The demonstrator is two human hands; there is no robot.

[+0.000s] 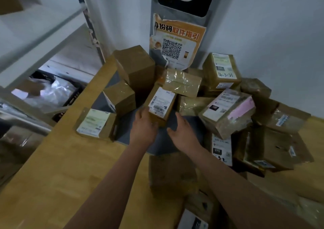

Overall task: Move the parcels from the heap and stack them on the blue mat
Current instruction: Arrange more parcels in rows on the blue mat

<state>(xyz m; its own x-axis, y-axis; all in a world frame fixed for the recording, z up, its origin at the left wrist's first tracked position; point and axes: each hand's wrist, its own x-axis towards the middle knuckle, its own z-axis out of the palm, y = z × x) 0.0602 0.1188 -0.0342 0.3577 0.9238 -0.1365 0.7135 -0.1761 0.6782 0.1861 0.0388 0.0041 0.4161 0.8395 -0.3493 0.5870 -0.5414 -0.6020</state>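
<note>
A dark blue mat (130,123) lies on the wooden table. On it are a tall brown box (135,65), a smaller box (121,95), a flat labelled parcel (95,123) and a tape-wrapped box (182,83). My left hand (142,125) grips the near left side of a small white-labelled parcel (161,104), which stands tilted over the middle of the mat. Just right of that parcel is my right hand (183,129), fingers relaxed and holding nothing. The heap of brown parcels (226,113) fills the right side, up against the wall.
An orange QR-code poster (175,48) hangs on the wall behind the mat. White shelving and a black crate with plastic bags (52,92) are on the left, below the table edge. More parcels (171,174) lie near me under my right forearm.
</note>
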